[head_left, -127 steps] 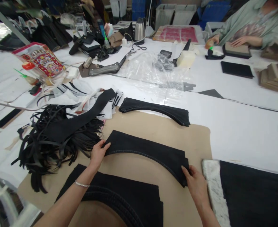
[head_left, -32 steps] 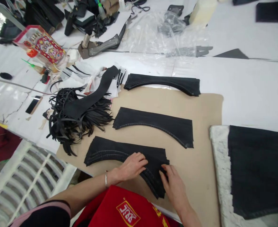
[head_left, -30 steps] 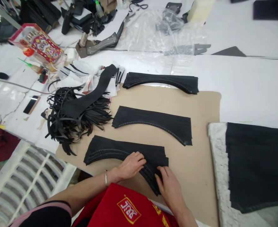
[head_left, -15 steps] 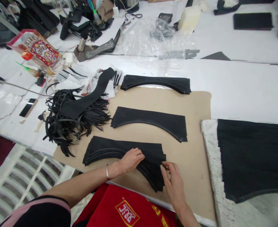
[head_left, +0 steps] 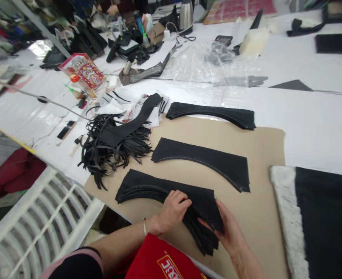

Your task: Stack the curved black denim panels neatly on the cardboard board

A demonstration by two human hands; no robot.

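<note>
Nearest me is a pile of black curved panels [head_left: 147,181] with stitching along the scooped edge. The right end of its top panel [head_left: 207,201] is raised off the panels below, which fan out towards me. My right hand [head_left: 232,232] grips this raised end, thumb and fingers on opposite sides. My left hand [head_left: 173,209] is closed at the middle of the scooped edge, its fingers curled over the panel; the fingertips are partly hidden. Beyond lie a second pile of black panels [head_left: 200,159] and a third, farther pile [head_left: 211,113].
The piles rest on a tan board [head_left: 264,155]. Left of them lies a heap of thin black strips [head_left: 115,155] with a curved black piece on top. At the right, a pale slab [head_left: 287,217] carries a large black sheet [head_left: 330,221]. Clear plastic [head_left: 194,62] lies behind.
My right hand has lifted the right end of the top panel and now holds it. My left fingers have curled more tightly at the scooped edge. The view has shifted, so things appear farther right.
</note>
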